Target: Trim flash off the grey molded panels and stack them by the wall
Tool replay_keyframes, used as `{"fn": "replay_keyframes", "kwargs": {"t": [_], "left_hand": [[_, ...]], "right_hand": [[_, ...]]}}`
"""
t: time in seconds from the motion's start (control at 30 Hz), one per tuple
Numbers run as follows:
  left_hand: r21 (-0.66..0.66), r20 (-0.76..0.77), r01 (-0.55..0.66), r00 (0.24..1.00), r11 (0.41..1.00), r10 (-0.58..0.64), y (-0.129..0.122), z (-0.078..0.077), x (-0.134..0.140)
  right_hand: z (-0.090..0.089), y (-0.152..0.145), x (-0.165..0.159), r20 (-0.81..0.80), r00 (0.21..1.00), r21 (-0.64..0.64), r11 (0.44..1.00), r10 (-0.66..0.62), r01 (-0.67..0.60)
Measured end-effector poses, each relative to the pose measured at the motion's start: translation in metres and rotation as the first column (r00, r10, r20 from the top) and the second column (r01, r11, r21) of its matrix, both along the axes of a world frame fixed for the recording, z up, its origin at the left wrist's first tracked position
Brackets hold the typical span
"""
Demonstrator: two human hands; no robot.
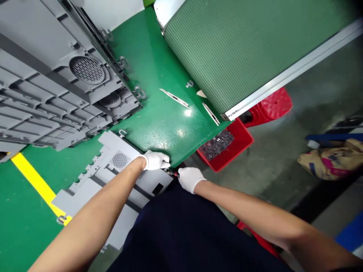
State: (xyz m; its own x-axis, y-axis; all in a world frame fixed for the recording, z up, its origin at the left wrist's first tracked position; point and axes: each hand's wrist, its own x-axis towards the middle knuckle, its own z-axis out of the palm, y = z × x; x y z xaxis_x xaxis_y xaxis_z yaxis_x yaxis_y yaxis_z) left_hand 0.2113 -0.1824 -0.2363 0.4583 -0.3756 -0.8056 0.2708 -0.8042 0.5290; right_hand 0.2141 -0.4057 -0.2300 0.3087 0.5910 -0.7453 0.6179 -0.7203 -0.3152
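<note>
A grey plastic panel [112,189] with round speaker grilles and a notched edge lies on the green tabletop, partly under my left forearm. My left hand [155,160], in a white glove, has its fingers curled on the panel's far right edge; their undersides are hidden. Close by, my gloved right hand [190,179] is closed around a slim hand tool [173,174] with a red-and-black handle. The tool's metal tip points left, at the panel's corner beneath my left fingers. Whether it touches the plastic I cannot tell.
More grey panels [51,75] stand at the left. Two utility knives [174,98] and small grey hook-shaped pieces [190,84] lie on the green table [153,117]. A green conveyor belt [241,49] is at upper right. Below it sit a red bin [241,147] of dark scraps and a red stool [276,105].
</note>
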Motion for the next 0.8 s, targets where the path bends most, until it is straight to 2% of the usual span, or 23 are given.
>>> {"fn": "replay_keyframes", "kwargs": {"t": [0.13, 0.33, 0.5, 0.8], "left_hand": [[-0.004, 0.010, -0.020, 1.000, 1.000, 0.020, 0.003, 0.001, -0.001], [-0.035, 0.007, -0.040, 0.999, 0.999, 0.040, 0.005, -0.001, -0.001], [-0.083, -0.005, -0.044, 0.999, 0.996, 0.044, 0.008, -0.005, 0.000], [-0.127, -0.028, -0.074, 0.997, 0.989, 0.071, 0.009, -0.006, 0.001]], "right_hand": [[0.004, 0.002, -0.010, 0.031, 0.999, -0.026, 0.999, -0.042, 0.043], [-0.003, 0.000, -0.014, 0.084, 0.996, 0.024, 0.999, -0.034, 0.033], [-0.006, -0.001, -0.015, 0.036, 0.999, 0.050, 0.998, -0.039, 0.037], [-0.003, 0.005, -0.017, 0.051, 0.996, 0.029, 0.997, -0.075, 0.074]]}}
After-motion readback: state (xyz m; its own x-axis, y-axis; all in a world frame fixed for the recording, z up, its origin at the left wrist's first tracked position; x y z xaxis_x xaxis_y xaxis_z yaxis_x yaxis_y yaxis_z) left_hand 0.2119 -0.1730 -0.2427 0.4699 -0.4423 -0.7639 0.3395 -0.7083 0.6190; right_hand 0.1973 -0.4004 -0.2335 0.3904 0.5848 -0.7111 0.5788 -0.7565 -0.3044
